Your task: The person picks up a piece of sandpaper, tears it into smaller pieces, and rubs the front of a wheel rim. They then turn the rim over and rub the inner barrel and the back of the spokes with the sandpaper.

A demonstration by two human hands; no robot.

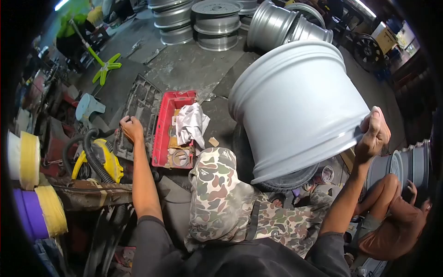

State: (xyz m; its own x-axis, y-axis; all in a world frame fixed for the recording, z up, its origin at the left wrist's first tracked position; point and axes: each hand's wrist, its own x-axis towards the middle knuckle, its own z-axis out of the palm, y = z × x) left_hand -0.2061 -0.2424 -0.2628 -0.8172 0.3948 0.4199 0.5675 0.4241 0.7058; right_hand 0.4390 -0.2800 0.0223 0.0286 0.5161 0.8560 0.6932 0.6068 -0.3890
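A large pale grey wheel rim is tilted on its side at the right of centre, above a dark tyre. My right hand grips the rim's right edge, fingers wrapped over the lip. Out to the left, my left hand is raised near a black tool case, its fingers curled; whether they hold anything is too small to tell. Beside that hand is a red tray with a white cloth and sanding pieces in it.
Silver rims are stacked at the back. A yellow vacuum with a black hose stands at the left, near a light blue stool and a green stand base. Another person crouches at the right beside more rims.
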